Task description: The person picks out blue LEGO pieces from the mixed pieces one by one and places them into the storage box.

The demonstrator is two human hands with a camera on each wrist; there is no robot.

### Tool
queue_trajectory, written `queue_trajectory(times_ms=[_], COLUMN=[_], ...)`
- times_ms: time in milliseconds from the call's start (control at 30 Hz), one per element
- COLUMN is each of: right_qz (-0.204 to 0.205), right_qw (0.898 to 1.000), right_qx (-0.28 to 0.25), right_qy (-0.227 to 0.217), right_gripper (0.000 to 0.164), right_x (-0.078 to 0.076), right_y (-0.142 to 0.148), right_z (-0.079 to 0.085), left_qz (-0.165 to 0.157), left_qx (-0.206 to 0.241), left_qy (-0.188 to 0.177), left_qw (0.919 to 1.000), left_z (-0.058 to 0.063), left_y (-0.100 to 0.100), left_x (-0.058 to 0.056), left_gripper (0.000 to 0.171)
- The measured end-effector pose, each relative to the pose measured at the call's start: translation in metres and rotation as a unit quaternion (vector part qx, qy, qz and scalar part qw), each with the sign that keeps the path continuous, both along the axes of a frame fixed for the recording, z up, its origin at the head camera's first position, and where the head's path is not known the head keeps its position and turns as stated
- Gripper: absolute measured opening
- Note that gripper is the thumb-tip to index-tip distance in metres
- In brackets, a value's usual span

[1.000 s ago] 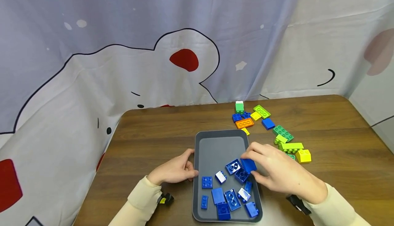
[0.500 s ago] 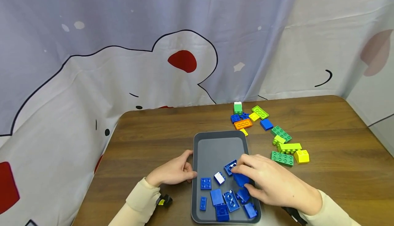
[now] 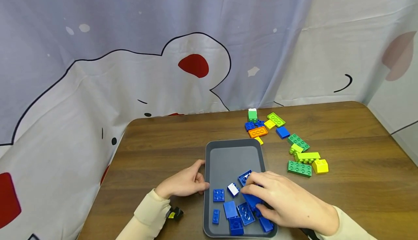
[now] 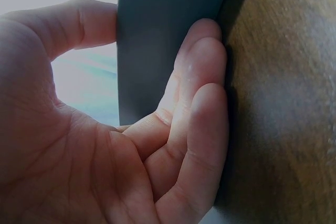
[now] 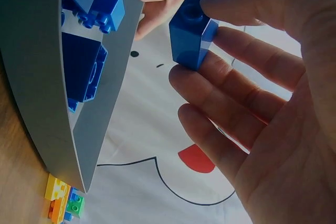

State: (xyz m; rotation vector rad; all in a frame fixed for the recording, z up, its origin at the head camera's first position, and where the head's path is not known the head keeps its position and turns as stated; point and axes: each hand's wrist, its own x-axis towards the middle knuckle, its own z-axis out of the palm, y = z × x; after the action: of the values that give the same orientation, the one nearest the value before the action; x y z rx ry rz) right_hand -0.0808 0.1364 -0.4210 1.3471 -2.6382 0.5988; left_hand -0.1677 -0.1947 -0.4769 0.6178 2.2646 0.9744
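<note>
Along the left side of the dark grey tray, my left hand grips the edge. Its thumb tip lies over the rim, and its fingers touch the outer wall. Low over the tray's right part, my right hand pinches a blue toy brick between thumb and fingertips. From the head, that hand partly hides the brick and others below it. Several blue bricks lie in the tray's near half, among them a small four-stud brick, a flat-sided brick and one with a white face.
Beyond the tray, to the right on the wooden table, lie loose bricks: orange, blue, green, lime and yellow. A patterned curtain hangs behind the table.
My right hand has moved left and nearer with the blue brick, further over the tray, uncovering the green brick on the table. My left hand keeps its place at the tray edge.
</note>
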Motion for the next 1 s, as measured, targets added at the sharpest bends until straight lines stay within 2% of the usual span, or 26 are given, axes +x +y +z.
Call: queue_trajectory(times_ms=[833, 900, 1000], right_qz=[0.001, 0.0, -0.005], right_qw=[1.0, 1.0, 1.0], right_qx=[0.009, 0.012, 0.024], right_qy=[-0.006, -0.006, -0.014], right_gripper=[0.047, 0.052, 0.068], right_x=[-0.0002, 0.0001, 0.0008], right_y=[-0.0022, -0.0022, -0.0014], right_z=[-0.0025, -0.0026, -0.0023], left_qz=[-0.001, -0.001, -0.002], left_qx=[-0.005, -0.004, -0.003], left_qy=[0.004, 0.004, 0.003], left_qw=[1.0, 1.0, 1.0], left_z=[-0.0027, -0.0021, -0.0016], left_y=[-0.0013, -0.0011, -0.0007], left_x=[-0.0017, -0.0016, -0.0015], left_gripper=[0.083, 0.083, 0.082])
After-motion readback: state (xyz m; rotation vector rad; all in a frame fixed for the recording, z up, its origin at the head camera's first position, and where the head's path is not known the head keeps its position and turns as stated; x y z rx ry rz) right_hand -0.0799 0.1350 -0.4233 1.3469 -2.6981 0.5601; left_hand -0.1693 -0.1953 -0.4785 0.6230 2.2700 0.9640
